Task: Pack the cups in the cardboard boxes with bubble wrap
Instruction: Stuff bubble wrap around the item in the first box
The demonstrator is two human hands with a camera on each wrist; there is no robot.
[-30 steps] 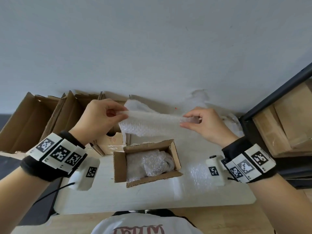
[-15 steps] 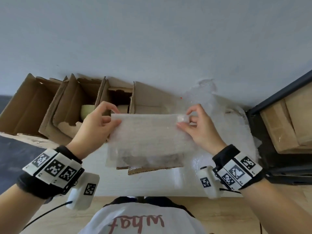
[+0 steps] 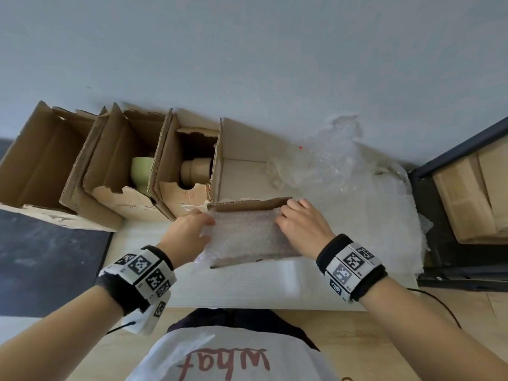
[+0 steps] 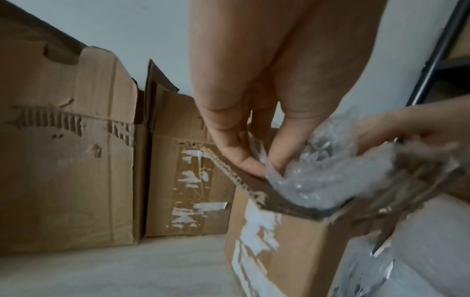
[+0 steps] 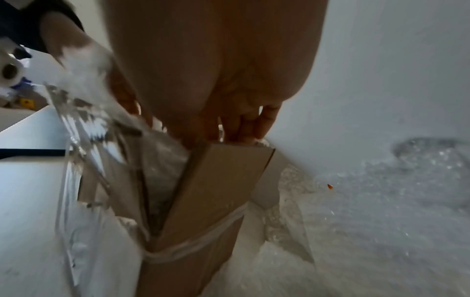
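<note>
The small box [image 3: 248,259] sits on the white table [image 3: 247,287] right in front of me, and a sheet of bubble wrap [image 3: 244,232] lies across its open top, one corner spilling over the near left edge. My left hand [image 3: 187,232] is at the box's left side; the left wrist view shows my thumb and a finger [image 4: 244,158] pinching the wrap just inside the cardboard rim. My right hand [image 3: 302,226] is at the far right corner, fingers [image 5: 254,128] pointing down into the box with wrap [image 5: 162,160] around them; I cannot tell whether they pinch it or only push it in.

Behind the box, a row of bigger boxes leans against the wall [image 3: 247,50]. One holds a green cup [image 3: 141,171], the next a tan cup [image 3: 196,170], and the far left box [image 3: 41,163] shows nothing inside from here. To my right, loose bubble wrap [image 3: 343,166] is heaped on the table, running up to a dark shelf [image 3: 428,204] with more cardboard on it.
</note>
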